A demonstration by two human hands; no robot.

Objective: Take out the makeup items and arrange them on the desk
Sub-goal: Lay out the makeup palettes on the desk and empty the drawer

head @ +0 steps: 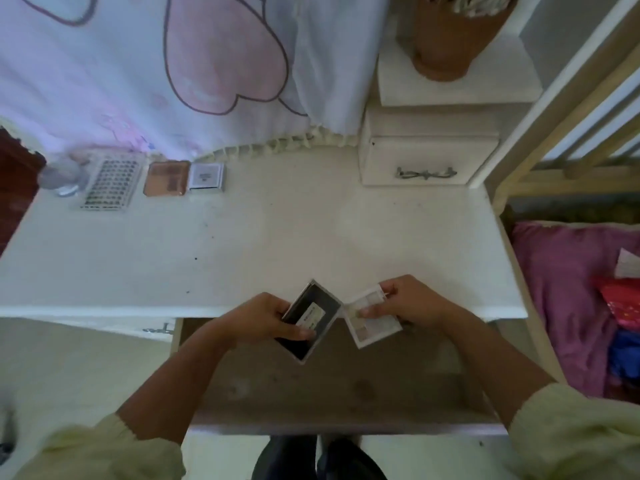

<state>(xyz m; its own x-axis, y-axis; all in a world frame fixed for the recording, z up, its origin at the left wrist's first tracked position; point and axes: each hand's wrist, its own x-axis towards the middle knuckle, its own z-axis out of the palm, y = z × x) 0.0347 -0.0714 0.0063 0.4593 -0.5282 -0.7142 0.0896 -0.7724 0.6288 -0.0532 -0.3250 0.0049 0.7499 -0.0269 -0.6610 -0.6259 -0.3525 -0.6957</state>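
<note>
1. Nearest the camera, two pale, soft-knit sleeves (104, 452) ended above the wrists, and both bare forearms reached forward over an open drawer (329, 386) with a scuffed brown wooden bottom.
2. Over the drawer's far end, the left hand (263, 318) gripped a dark rectangular case (311, 318) that was glossy, clear-edged and had a small pale label on its face. The thumb lay across its lower part, the fingers curled underneath, and the case sat on a diagonal.
3. Just beside it, the right hand (412, 299) pinched a flat white palette (377, 329), thumb on top and fingertips at the far edge. One corner of it met the dark case's side.
4. Both items hung over the front lip of the desk (277, 244) — in the hands, not set down.
5. Beyond them stretched the desk's smooth white painted top, flecked with small dark marks.
6. Along the back left stood a tidy row, left to right:
   - a round clear jar (64, 176);
   - a clear palette with a grid of tiny cells (110, 183);
   - a brown square compact (167, 178);
   - a silver square compact (206, 177), touching the brown one.
7. At the back right sat a small white drawer box (427, 157) with a metal handle (426, 173). A white block above it carried a terracotta-coloured pot (457, 32).
8. Farthest off, a sheer white curtain (207, 64) printed with a pink heart hung down, its tasselled hem brushing the desk's rear edge.
</note>
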